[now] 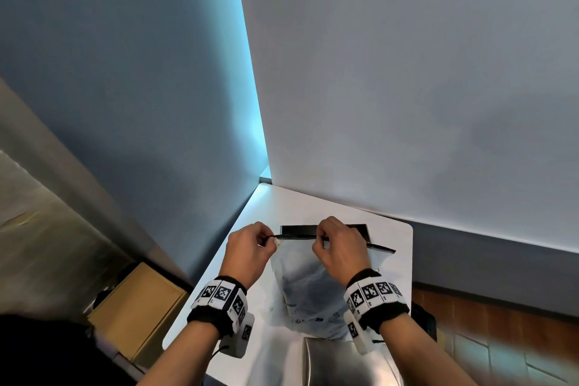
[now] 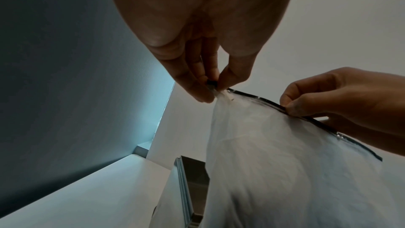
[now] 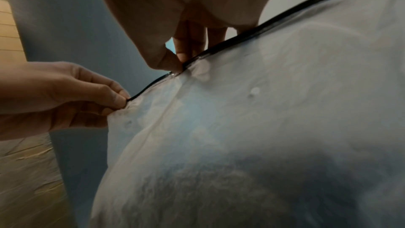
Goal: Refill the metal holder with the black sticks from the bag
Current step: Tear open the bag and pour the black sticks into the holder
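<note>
A translucent plastic bag (image 1: 300,263) with a black zip strip (image 1: 297,237) along its top hangs upright over the white table. A dark mass, the black sticks (image 1: 313,283), shows blurred through the plastic. My left hand (image 1: 272,239) pinches the strip's left end, thumb against fingers (image 2: 213,86). My right hand (image 1: 319,241) pinches the strip a short way to the right (image 3: 183,64). Behind the bag stands the metal holder (image 2: 188,178), its dark open top (image 1: 357,230) showing past my right hand. The bag's mouth looks closed between the two hands.
The small white table (image 1: 401,247) sits in a corner between a blue-grey wall and a pale wall. A shiny metal box (image 1: 326,360) lies at the table's near edge under the bag. A cardboard box (image 1: 138,310) stands on the floor to the left.
</note>
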